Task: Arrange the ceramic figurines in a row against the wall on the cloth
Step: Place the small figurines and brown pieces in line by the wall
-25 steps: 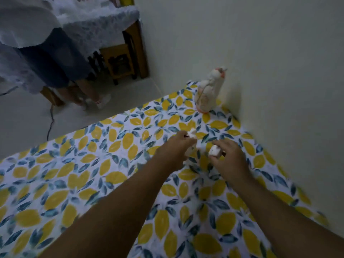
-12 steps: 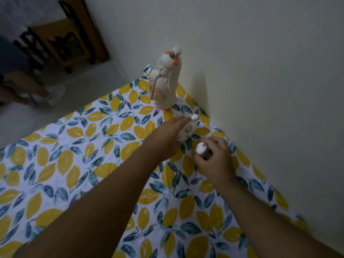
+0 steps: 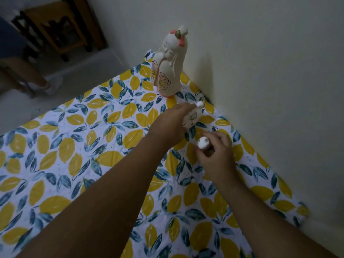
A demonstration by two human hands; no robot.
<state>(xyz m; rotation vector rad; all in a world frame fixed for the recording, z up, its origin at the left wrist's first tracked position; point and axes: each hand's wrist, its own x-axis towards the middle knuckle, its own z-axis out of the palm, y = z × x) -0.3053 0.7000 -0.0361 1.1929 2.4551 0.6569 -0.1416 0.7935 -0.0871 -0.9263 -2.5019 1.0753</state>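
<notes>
So far each grip is clenched on one piece: the left hand (image 3: 170, 123) holds a mid-sized figurine (image 3: 193, 116) just in front of the tall figurine (image 3: 170, 64), and the right hand (image 3: 216, 153) holds a small white figurine (image 3: 203, 142) a little nearer still. Only the tall figurine stands placed, upright on the cloth (image 3: 74, 142) close against the wall (image 3: 260, 71). By my reading two placements remain.

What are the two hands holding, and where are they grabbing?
The left hand grips a small figurine around its body. The right hand pinches a tinier white figurine low down, its head poking out.
</notes>
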